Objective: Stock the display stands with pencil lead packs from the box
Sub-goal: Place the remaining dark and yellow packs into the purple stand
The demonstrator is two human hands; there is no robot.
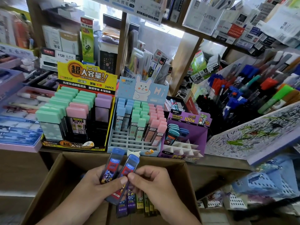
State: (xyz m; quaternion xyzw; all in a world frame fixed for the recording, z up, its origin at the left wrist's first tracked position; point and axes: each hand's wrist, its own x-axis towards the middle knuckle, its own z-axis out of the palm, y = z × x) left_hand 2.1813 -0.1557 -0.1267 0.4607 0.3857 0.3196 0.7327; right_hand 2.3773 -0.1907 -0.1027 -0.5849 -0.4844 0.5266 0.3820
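1. The left hand point(100, 181) is curled around a blue-capped pack point(112, 165) of pencil leads, with the thumb laid across its front. The pack is tilted, cap pointing up and away.
2. The right hand point(151, 181) pinches a second pack point(130, 168) between thumb and forefinger. This pack lies just beside the first, touching it near the bottom. The left thumb may press on it too, but the overlap makes that hard to tell.
3. Both hands hover over an open cardboard box point(53, 184), which sits in front of the tabletop point(219, 161).
4. Under the hands, more packs point(125, 203) with purple and yellow-green labels show inside the box.
5. Three display stands stand side by side at the tabletop's edge.
6. The yellow stand point(87, 75) on the left holds wide packs with green, pink and purple caps.
7. The light-blue stand point(141, 88) in the middle, with a rabbit on its back card, holds slim packs with blue, green and pink caps. Its front rows of slots are bare.
8. The purple stand point(188, 127) on the right holds a few blue-capped packs point(173, 132) in its back corner, with white dividers in front of them.
9. Further right are trays of pens point(243, 88) and a scribbled pad point(259, 132).
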